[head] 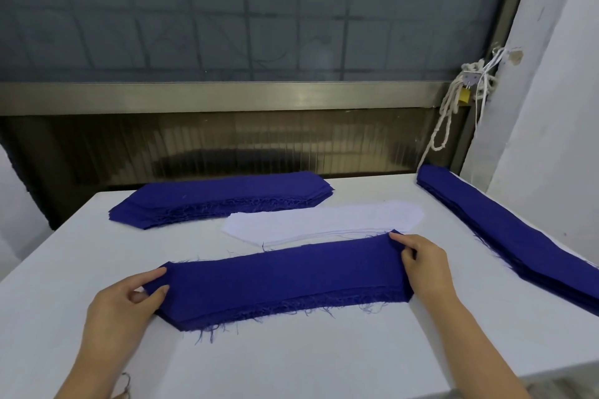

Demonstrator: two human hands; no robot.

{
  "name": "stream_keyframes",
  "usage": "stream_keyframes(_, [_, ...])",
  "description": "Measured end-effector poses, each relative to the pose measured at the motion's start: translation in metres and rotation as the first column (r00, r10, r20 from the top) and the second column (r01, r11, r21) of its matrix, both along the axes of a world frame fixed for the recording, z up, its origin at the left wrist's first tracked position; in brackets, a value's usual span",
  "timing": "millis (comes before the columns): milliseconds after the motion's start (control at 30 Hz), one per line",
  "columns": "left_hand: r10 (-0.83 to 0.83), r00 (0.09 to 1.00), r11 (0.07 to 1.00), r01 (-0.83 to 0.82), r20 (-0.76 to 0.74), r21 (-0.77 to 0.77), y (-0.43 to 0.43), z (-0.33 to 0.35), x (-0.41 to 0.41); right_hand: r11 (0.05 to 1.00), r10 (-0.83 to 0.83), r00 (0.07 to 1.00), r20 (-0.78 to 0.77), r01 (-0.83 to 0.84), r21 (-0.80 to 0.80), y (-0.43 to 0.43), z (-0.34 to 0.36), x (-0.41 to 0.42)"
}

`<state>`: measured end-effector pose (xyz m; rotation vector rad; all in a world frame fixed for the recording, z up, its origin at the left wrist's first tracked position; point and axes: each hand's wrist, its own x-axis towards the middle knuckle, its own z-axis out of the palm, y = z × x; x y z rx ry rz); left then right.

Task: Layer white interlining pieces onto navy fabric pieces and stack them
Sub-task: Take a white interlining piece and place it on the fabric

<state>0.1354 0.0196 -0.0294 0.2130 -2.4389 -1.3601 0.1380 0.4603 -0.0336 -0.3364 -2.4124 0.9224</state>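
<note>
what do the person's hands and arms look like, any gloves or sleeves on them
The left hand and right hand are bare: no gloves, rings or watch in view. Both forearms are uncovered down to the bottom edge of the picture, so no sleeve shows. The nails look short and unpainted.

My garment workshop, white table [291, 359], navy stacks [223, 196] of frayed cut pieces on it, interlining [324, 220] mid-table, grimy window [227, 10] behind it.
</note>
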Motion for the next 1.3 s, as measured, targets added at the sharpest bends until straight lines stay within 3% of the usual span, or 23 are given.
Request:
stream_keyframes(600, [-0.003,0.999,1.000,0.004,0.034,-0.027,0.0030,0.0013,0.0060,0.998,-0.039,0.997,0.063,0.035,0.055,-0.0010,-0.0018,-0.0006])
stream_keyframes(833, [0.072,0.997,0.997,-0.071,-0.012,0.025,0.0022,-0.0012,0.0048,0.995,-0.093,0.992,0.080,0.095,-0.031,0.0033,-0.0035,-0.0024])
stream_keyframes(1300, [0.098,0.995,0.993,-0.098,-0.001,-0.059,0.0010,-0.0027,0.0046,0.990,-0.119,0.992,0.051,0.123,-0.070,0.0042,-0.0040,-0.0019])
